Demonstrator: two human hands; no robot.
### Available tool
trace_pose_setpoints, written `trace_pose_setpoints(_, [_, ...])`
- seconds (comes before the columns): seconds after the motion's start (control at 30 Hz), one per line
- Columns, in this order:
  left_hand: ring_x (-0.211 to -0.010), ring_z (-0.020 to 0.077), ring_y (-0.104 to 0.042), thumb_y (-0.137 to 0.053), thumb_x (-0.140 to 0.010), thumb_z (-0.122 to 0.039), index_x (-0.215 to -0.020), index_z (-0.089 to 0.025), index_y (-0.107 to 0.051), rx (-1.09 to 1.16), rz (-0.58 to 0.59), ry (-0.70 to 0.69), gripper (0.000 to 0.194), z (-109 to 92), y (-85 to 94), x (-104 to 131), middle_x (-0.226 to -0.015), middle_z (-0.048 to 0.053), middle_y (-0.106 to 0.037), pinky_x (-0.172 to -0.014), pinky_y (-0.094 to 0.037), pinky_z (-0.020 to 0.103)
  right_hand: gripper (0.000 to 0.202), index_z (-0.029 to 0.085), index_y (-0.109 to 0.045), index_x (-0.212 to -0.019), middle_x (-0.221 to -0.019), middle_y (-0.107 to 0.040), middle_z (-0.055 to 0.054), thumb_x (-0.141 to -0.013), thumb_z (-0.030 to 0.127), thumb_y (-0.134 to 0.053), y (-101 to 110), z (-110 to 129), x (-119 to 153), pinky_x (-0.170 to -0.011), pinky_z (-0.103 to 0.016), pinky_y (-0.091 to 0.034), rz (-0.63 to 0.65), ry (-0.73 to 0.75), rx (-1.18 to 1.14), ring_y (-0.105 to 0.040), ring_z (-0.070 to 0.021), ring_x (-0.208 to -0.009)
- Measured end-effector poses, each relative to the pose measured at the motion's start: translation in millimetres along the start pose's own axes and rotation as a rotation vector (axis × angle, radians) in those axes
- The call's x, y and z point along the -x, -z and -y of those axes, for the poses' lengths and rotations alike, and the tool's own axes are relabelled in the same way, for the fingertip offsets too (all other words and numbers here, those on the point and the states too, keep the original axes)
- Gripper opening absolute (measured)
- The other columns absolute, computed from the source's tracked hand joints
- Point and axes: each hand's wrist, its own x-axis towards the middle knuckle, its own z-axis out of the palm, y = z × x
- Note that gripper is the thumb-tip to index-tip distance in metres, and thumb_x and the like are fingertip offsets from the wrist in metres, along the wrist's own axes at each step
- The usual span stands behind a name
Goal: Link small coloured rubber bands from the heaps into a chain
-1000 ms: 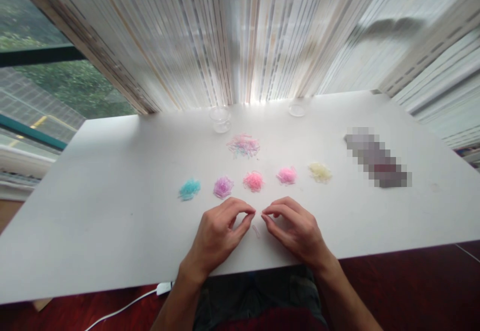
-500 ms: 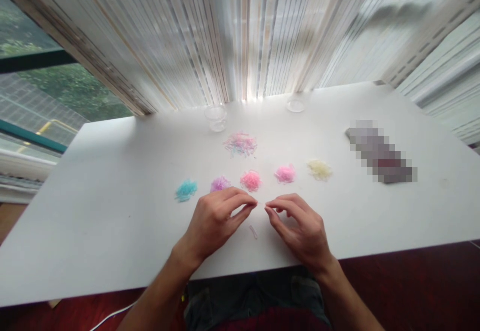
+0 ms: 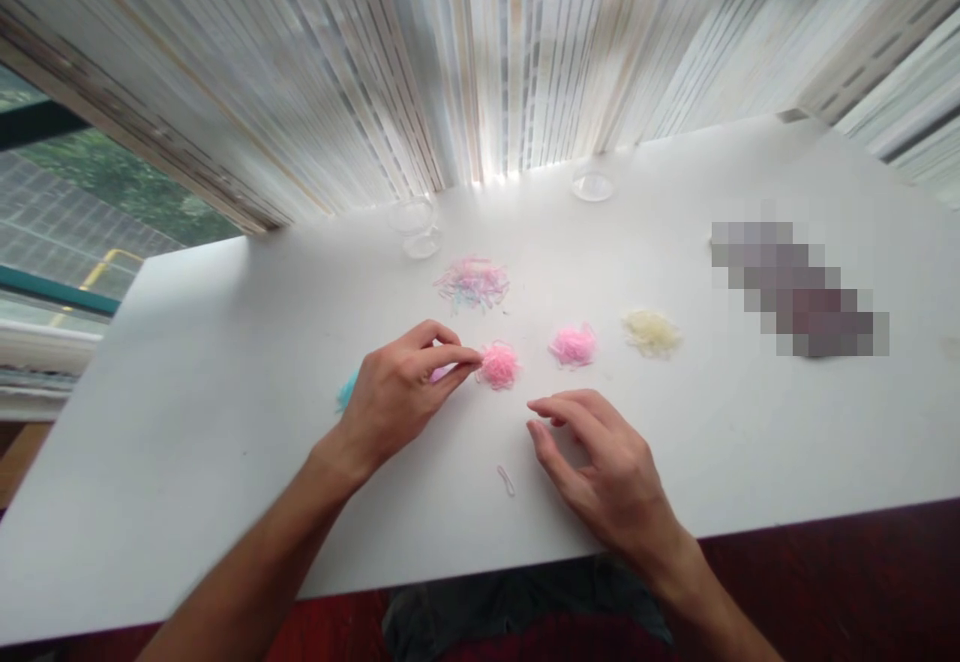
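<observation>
My left hand [image 3: 409, 382] is pinched at the left edge of a coral-pink pile [image 3: 499, 366] of small thin pieces; what its fingertips hold, if anything, is too small to make out. It partly covers a purple pile [image 3: 438, 375] and a teal pile [image 3: 346, 391]. My right hand [image 3: 600, 452] is to the right, thumb and forefinger apart, nothing visible between them. Between the hands and nearer the front edge lies a small pale pink loop [image 3: 505, 481]. A bright pink pile [image 3: 573, 346] and a pale yellow pile [image 3: 652, 333] continue the row.
Behind the row, a mixed-colour pile [image 3: 473, 284] lies on the white table [image 3: 187, 502]. Clear round containers [image 3: 421, 241] stand near the curtain, with a clear round dish [image 3: 593, 185] further right. A blurred-out flat object [image 3: 799, 287] lies at the right.
My left hand has moved left and away from me, from beside my right hand to the coral-pink pile. My right hand's fingertips are slightly further apart. The view has shifted a little.
</observation>
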Motion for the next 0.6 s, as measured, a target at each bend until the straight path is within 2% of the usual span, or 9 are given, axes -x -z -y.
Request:
trace_pose_setpoints(0.23, [-0.069,0.0108,-0.067,-0.066,-0.098,-0.023,-0.099,-0.022,-0.079,-0.128,-0.043,-0.037,0.013,-14.8,-6.7,1.8,-0.091,0.0,-0.073,-0.067,-0.052,0.022,0.018,0.022,-0.065,-0.115,-0.098,-0.071,-0.008,-0.1,0.015,-0.06,1.8,0.4,-0.3,-0.078,-0.035,-0.061,0.027,0.0,0.0,-0.069,-0.0208,-0.089])
trace_pose_setpoints(0.4, [-0.063,0.0115,-0.065,-0.061,-0.101,-0.025,-0.099,-0.021,-0.077,-0.243,-0.033,-0.075,0.017,-21.2,-13.4,6.2,-0.091,0.001,-0.074,-0.06,-0.049,0.023,0.017,0.02,-0.065,-0.115,-0.098,-0.07,-0.008,-0.1,0.016,-0.061,2.3,1.0,-0.1,-0.078,-0.035,-0.061,0.044,-0.007,0.006,-0.069,-0.021,-0.089])
trace_pose_setpoints(0.6, [-0.058,0.0107,-0.061,-0.059,-0.103,-0.028,-0.1,-0.021,-0.077,-0.293,-0.048,-0.061,0.019,-21.7,-12.3,12.6,-0.09,0.001,-0.073,-0.055,-0.047,0.024,0.016,0.022,-0.066,-0.114,-0.097,-0.071,-0.008,-0.1,0.017,-0.06,2.0,0.5,-0.5,-0.076,-0.035,-0.061,0.037,-0.007,0.007,-0.069,-0.0212,-0.088])
